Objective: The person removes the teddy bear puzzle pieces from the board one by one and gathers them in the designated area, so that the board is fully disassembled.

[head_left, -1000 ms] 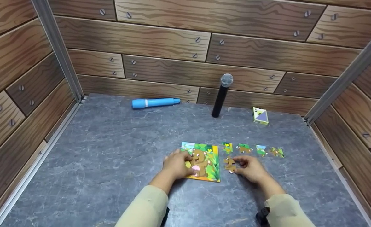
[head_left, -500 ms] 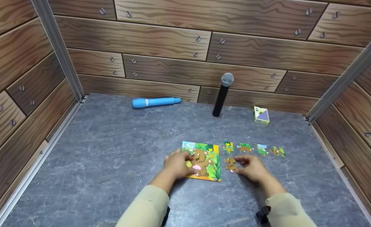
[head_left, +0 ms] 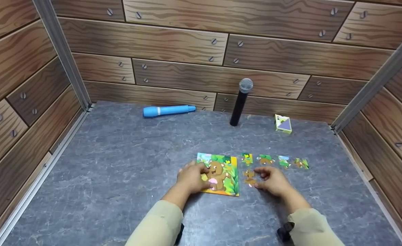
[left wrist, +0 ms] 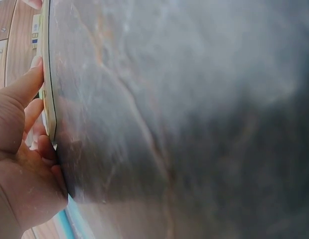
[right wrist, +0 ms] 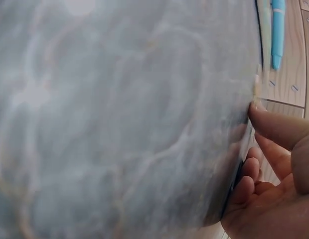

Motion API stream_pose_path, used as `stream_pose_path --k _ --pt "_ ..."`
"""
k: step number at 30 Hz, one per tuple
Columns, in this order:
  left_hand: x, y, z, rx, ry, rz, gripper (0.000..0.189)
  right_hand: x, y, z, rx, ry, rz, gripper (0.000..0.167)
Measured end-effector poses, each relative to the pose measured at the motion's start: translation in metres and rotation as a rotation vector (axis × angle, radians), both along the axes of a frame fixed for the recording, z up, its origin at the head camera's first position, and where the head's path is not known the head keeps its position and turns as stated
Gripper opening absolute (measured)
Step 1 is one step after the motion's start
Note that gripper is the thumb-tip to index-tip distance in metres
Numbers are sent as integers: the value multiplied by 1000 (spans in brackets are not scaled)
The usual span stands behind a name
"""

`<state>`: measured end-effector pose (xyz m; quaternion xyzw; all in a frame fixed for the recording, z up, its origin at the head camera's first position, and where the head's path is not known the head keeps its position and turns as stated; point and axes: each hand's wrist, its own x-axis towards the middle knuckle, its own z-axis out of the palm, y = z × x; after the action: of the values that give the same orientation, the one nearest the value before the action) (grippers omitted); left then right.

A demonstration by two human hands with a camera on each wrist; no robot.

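On the grey tabletop lies a square jigsaw puzzle [head_left: 221, 176] with a brown bear among green leaves. My left hand [head_left: 191, 178] holds it at its left side, thumb and forefinger reaching over the picture and covering part of it. In the left wrist view, the thumb [left wrist: 27, 84] lies against the board's edge and the other fingers are curled beside its corner. Just right of the board, my right hand [head_left: 272, 182] pinches a brown jigsaw piece [head_left: 249, 178] between thumb and forefinger. The right wrist view shows the thumb tip at the piece's thin edge.
Several loose jigsaw pieces [head_left: 265, 159] lie in a row behind the right hand. Farther back are a blue marker-shaped tube [head_left: 169, 110], an upright black microphone [head_left: 239, 104] and a small yellow-and-purple box [head_left: 283, 124]. Wood-patterned walls [head_left: 173, 44] enclose the table.
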<state>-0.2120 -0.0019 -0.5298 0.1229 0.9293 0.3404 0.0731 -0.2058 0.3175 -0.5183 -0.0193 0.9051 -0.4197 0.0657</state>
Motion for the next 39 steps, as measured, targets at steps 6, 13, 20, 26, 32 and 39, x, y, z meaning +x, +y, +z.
stream_pose_path --k 6,13,20,26,32,39 --pt "0 -1 -2 -1 -24 3 51 -4 -2 10 -60 -4 -9 54" --pt "0 0 -2 -5 -32 3 50 -9 -27 24 -10 60 -45 42" --pt "-1 -2 -2 -2 -18 10 49 -15 -60 31 -54 68 4 38" --pt "-2 -1 -3 -11 -8 36 83 -16 -90 22 -90 98 115 45" --pt "-1 0 -1 -17 -7 36 90 -15 -118 11 -58 74 185 44" --pt "0 2 1 -17 8 28 81 -14 -135 4 -57 3 165 42"
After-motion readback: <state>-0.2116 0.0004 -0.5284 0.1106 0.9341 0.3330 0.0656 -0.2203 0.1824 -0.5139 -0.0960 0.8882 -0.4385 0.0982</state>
